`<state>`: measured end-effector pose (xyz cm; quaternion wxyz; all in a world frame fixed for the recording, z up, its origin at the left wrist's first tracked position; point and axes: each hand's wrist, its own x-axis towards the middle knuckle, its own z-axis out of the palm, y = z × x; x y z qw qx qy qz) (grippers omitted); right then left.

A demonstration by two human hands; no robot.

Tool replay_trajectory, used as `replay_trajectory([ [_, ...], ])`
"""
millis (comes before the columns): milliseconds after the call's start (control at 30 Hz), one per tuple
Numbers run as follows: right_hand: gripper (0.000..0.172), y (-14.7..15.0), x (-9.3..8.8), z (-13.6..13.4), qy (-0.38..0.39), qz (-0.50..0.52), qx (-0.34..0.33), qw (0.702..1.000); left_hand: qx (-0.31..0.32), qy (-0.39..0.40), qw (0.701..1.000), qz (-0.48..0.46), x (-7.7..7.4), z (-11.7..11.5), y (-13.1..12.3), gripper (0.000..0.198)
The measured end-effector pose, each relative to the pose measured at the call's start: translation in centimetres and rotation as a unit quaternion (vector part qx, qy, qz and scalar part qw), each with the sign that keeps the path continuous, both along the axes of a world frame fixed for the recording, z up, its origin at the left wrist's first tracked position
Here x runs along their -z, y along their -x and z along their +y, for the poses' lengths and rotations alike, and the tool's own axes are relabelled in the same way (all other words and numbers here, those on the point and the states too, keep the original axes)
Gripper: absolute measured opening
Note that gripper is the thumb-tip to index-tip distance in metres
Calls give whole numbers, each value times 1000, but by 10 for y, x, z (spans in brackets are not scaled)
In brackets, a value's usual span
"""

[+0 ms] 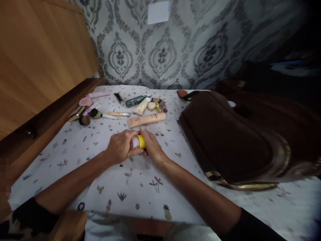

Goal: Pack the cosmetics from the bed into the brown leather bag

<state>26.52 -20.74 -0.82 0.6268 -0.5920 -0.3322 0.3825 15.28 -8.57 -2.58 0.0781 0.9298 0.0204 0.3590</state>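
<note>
Yellow at one end and pale pinkish at the other, a small container (138, 142) at the centre of the frame, held crosswise between both hands. Gripped at the pale end by the left hand (119, 144), with thumb and fingers curled in close around it; gripped at the yellow end by the right hand (154, 147), likewise closed snugly. Partly hidden by the fingers, so cannot tell whether touching the printed tablecloth (100, 177) underneath. Just beyond the hands, a peach tube (147, 119) lying flat and slightly slanted. Above that, near the upper middle, a cream tube (141, 107) beside a dark green bottle (136, 101), with a small round jar (151, 106) and gold-coloured pieces (158, 105) to the right. Further left, a small black tube (118, 98), a slim beige tube (117, 114), a green-tipped brush (94, 113), a brown brush (84, 120) and a round pink item (85, 101). Across the right side, a large dark brown bag (225, 140). At upper left, a wooden panel (45, 50); along the top, patterned wallpaper (120, 60) with a white rectangle (158, 12) on it.
</note>
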Motion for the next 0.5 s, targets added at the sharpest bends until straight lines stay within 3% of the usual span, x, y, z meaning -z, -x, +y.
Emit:
replay_trajectory([
  [100, 69, 2, 2, 1, 24, -13, -9, 1000, 2, -35, 999, 19, 0, 9, 3, 45],
  [233, 65, 4, -2, -3, 4, -180, 50, 982, -19, -44, 999, -21, 5, 14, 2, 47],
  [333, 56, 5, -15, -11, 23, -280, 73, 957, 2, 38, 998, -44, 0, 4, -3, 45],
  [500, 51, 0, -47, -32, 10, -341, 63, 938, 28, 190, 977, -89, -29, -23, -16, 28],
])
